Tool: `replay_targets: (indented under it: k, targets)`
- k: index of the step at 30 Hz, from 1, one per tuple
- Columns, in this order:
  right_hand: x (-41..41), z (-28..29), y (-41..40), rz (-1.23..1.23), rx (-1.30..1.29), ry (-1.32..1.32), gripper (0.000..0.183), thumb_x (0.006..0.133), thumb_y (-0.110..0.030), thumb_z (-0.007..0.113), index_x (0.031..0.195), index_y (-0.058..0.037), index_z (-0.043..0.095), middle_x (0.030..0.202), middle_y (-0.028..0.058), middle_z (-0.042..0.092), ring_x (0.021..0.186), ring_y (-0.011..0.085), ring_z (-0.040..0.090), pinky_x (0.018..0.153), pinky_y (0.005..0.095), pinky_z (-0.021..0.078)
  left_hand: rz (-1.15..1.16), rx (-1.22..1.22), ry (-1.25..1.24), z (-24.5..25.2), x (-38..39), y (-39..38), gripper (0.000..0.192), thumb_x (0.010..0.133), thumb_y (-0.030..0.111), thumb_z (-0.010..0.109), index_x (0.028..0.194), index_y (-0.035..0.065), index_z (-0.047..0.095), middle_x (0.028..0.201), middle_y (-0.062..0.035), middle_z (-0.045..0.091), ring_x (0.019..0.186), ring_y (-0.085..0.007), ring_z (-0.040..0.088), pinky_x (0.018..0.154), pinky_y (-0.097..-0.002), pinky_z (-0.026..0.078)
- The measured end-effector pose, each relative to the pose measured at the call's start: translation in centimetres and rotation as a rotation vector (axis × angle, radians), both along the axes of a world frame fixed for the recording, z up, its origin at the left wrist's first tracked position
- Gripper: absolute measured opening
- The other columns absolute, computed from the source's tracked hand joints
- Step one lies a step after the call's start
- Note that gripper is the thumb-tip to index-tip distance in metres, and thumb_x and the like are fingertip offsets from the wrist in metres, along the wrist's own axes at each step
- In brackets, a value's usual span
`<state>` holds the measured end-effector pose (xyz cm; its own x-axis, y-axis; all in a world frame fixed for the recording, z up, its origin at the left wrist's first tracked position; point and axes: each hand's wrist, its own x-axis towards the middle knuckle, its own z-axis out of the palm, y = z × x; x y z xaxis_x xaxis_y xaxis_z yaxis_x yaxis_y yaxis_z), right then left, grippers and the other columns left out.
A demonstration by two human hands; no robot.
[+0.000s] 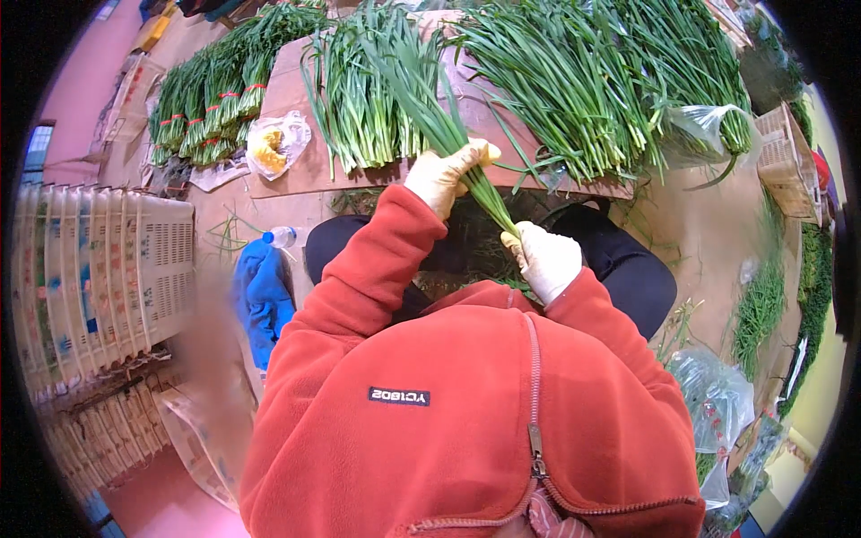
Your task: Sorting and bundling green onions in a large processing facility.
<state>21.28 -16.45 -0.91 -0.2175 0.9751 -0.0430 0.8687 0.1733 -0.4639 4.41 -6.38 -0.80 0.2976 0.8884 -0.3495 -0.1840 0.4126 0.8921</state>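
My left hand [444,176], in a pale glove, is closed around the middle of a bunch of garlic chives [430,121]. The green leaves fan up and away over the board. My right hand [550,261], gloved too, grips the narrow stem ends of that bunch, low and to the right. Beyond my hands, a wooden board [286,176] bears a smaller pile of loose chives [373,128] at the left and a larger pile [572,107] at the right. Several chive bundles tied with red bands [202,128] lie left of the board.
A clear bag with something yellow [269,151] sits at the board's left edge. To my left are a slatted plastic crate [161,262], a blue cloth [261,296] and a bottle [282,237]. Plastic bags [713,397] and loose greens [757,329] lie on the right.
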Motion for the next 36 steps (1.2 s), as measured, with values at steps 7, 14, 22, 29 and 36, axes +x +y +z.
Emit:
replay_targets:
  k: [7, 14, 22, 29, 36]
  targets:
    - [-3.5, 2.9, 5.1, 0.156, 0.058, 0.168, 0.022, 0.088, -0.030, 0.048, 0.083, -0.0095, 0.055, 0.069, 0.0133, 0.058, 0.062, 0.0323, 0.058, 0.054, 0.0410, 0.0436, 0.217, 0.430, 0.142, 5.7, -4.4, 2.3, 0.038, 0.083, 0.043, 0.058, 0.087, 0.0058, 0.066, 0.076, 0.0019, 0.060, 0.064, -0.0053, 0.051, 0.056, -0.0212, 0.038]
    - [-2.8, 0.7, 6.9, 0.104, 0.046, 0.318, 0.025, 0.089, -0.034, 0.045, 0.085, -0.0111, 0.055, 0.074, 0.0123, 0.059, 0.069, 0.0327, 0.058, 0.060, 0.0409, 0.0442, 0.163, 0.417, 0.631, 6.1, -15.6, 13.8, 0.031, 0.084, 0.037, 0.057, 0.096, 0.0095, 0.064, 0.082, 0.0013, 0.063, 0.059, -0.0063, 0.048, 0.053, -0.0208, 0.034]
    - [1.7, -4.7, 6.9, -0.038, -0.105, 0.347, 0.018, 0.088, -0.023, 0.049, 0.091, -0.0083, 0.057, 0.072, 0.0083, 0.058, 0.064, 0.0216, 0.056, 0.059, 0.0317, 0.0444, -0.160, 0.222, 1.090, -3.3, -13.7, 22.9, 0.029, 0.078, 0.037, 0.061, 0.083, 0.0092, 0.070, 0.078, -0.0052, 0.065, 0.066, -0.0165, 0.053, 0.061, -0.0300, 0.040]
    - [2.6, -4.5, 7.8, -0.081, -0.128, 0.356, 0.023, 0.088, -0.030, 0.048, 0.086, -0.0090, 0.057, 0.077, 0.0123, 0.059, 0.071, 0.0322, 0.057, 0.062, 0.0389, 0.0442, -0.263, 0.118, 1.463, -5.9, -13.3, 26.7, 0.037, 0.075, 0.044, 0.058, 0.096, 0.0145, 0.067, 0.101, -0.0151, 0.062, 0.099, -0.0280, 0.057, 0.087, -0.0332, 0.043]
    - [5.9, -4.3, 9.1, -0.102, -0.133, 0.344, 0.026, 0.088, -0.035, 0.045, 0.088, -0.0114, 0.057, 0.081, 0.0111, 0.060, 0.075, 0.0305, 0.058, 0.065, 0.0392, 0.0455, 0.169, 0.414, 1.568, -6.0, -8.4, 22.8, 0.056, 0.075, 0.043, 0.059, 0.104, -0.0047, 0.054, 0.104, -0.0274, 0.056, 0.098, -0.0392, 0.055, 0.086, -0.0428, 0.042]
